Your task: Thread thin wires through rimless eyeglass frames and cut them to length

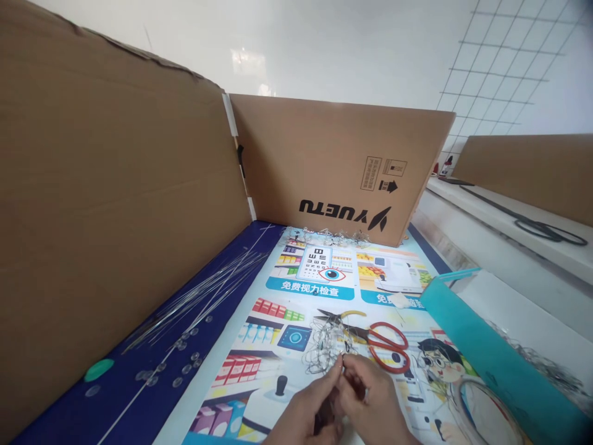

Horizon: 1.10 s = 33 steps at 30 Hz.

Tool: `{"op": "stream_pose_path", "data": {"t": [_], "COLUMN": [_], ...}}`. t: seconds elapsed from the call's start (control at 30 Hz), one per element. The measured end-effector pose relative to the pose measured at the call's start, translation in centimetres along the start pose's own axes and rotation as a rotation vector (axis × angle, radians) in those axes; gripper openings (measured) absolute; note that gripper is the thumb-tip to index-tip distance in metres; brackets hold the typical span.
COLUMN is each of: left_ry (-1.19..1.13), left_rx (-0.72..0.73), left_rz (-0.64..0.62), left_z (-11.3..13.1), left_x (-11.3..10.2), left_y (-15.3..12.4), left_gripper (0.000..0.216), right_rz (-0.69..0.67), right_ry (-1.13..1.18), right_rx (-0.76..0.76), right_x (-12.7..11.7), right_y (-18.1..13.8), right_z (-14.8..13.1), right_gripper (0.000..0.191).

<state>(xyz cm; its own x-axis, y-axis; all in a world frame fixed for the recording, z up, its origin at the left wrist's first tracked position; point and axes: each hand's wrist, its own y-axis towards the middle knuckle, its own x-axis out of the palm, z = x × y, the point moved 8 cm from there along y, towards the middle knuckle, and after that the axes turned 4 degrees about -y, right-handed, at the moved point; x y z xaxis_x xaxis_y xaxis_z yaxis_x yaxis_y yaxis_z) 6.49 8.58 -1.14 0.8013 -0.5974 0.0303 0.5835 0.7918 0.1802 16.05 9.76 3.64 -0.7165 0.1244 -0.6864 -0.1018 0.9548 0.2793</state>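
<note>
white wall behind everything, glossy, bright reflections on it. big plain cardboard panel stands along the left. worktop below, dark blue strip at left with a white line along it; printed sheet covers the middle: shelves of goods, an eye chart, a bespectacled cartoon figure. back panel, also cardboard, stands across the far end, print upside down, white tape down the corner where the 2 panels meet. upper right, dark wire grid against the wall; under it a white ledge with another cardboard sheet and a black cable. teal box, white inside, at right, fine wires heaped in it.

left hand and right hand meet at bottom centre, fingers curled, tips pinched together; can't tell what's between them, too small. scissors, red handles, lie just beyond. round ring near the box, partly blurred. clear wiry tangle on the sheet just past the fingertips, beside the blades. long thin wires on the blue strip. green piece by the left panel. white scrap on the sheet. clear discs scattered, smallest.
</note>
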Motion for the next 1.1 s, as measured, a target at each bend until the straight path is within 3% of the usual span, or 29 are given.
{"op": "stream_pose_path", "data": {"t": [0.2, 0.33, 0.43, 0.63, 0.8, 1.03, 1.1], "left_ry": [-0.07, -0.026, -0.07, -0.297, -0.45, -0.299, -0.189], "left_rx": [-0.069, -0.026, -0.089, -0.272, -0.331, -0.365, -0.307], "left_rz": [0.004, 0.05, 0.077, 0.079, 0.059, 0.305, 0.356], "left_z": [0.2, 1.2, 1.2, 0.6, 0.5, 0.2, 0.8], "left_x": [0.0, -0.2, 0.0, 0.2, -0.1, -1.6, -2.1], "left_y": [-0.3, -0.3, -0.3, -0.2, 0.1, -0.5, -0.5], "left_gripper": [0.062, 0.061, 0.065, 0.073, 0.061, 0.047, 0.039], "right_rz": [0.054, 0.116, 0.145, 0.015, 0.014, -0.024, -0.031], "right_ry": [0.029, 0.04, 0.059, 0.191, 0.18, 0.281, 0.298], "right_rx": [0.053, -0.024, -0.098, -0.083, -0.096, -0.053, -0.042], "right_x": [-0.2, -0.7, -1.2, -0.6, -0.3, 0.8, 1.0], "right_y": [-0.1, 0.1, 0.1, 0.1, 0.0, -0.4, -0.5], "right_z": [1.1, 0.3, -0.6, -1.0, -0.8, -0.9, -0.9], "right_gripper": [0.013, 0.015, 0.015, 0.018, 0.015, 0.014, 0.014]}}
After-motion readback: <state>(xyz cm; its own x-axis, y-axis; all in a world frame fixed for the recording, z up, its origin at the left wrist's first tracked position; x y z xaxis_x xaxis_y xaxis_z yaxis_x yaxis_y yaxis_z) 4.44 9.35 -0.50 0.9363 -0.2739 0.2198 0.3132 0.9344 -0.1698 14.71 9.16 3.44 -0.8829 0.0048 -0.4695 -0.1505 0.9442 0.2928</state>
